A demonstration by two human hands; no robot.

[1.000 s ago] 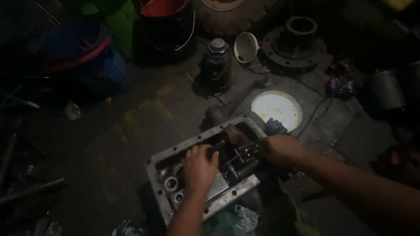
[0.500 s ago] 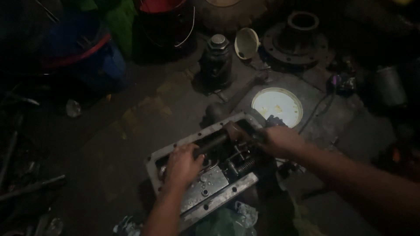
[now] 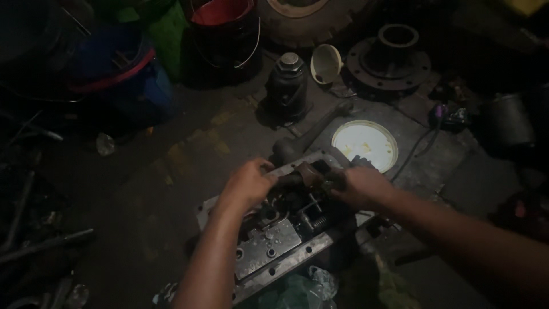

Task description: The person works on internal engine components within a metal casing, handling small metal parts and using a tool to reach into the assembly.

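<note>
So the left hand [image 3: 247, 184] is up off the housing [image 3: 274, 240] now, and both hands grip the dark shaft [image 3: 303, 176], right hand [image 3: 361, 187] on its other end.

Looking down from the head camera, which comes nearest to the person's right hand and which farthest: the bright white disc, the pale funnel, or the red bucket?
From the right hand:
1. White disc, just beyond it.
2. Pale funnel, farther up, beside the dark jack.
3. Red bucket, farthest, top left.
</note>
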